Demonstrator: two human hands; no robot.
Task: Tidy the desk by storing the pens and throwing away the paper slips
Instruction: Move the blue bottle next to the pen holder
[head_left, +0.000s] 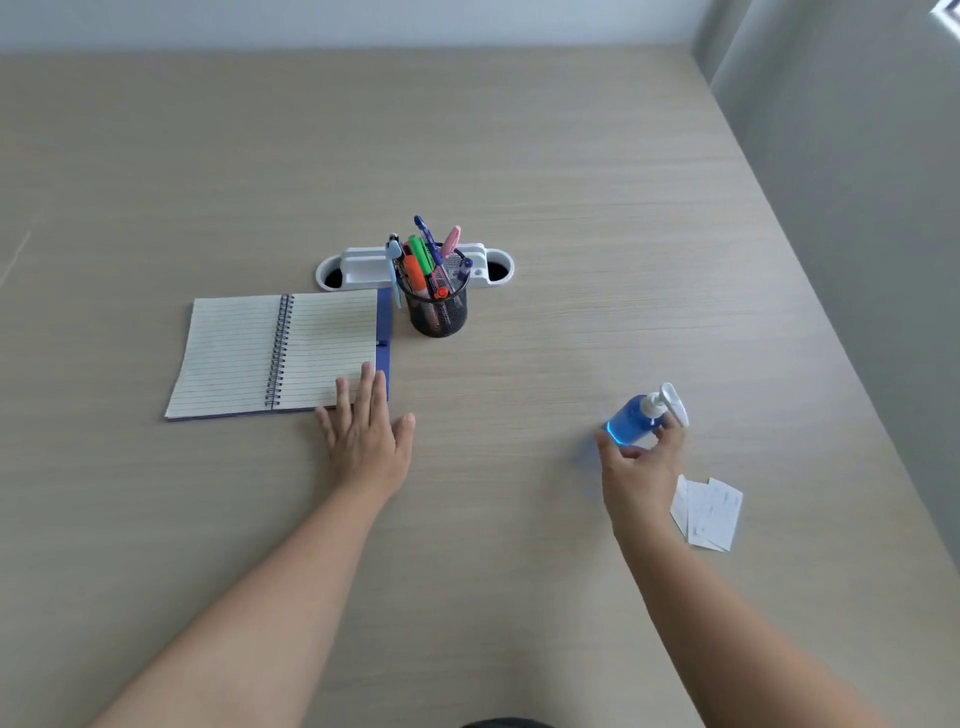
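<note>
Left hand (366, 434) flat, fingers spread on notebook (270, 353) corner; right hand (641, 467) gripping blue pump bottle (636, 415); paper slips (709, 512) beside wrist

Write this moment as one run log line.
left hand: flat, notebook corner | right hand: gripping blue bottle | paper slips: on desk

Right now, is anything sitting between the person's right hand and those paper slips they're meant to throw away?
Nothing visible stands between them. The paper slips lie on the desk just right of the right wrist, while the right hand has its fingers on the blue pump bottle farther up. No bin is in view.
</note>
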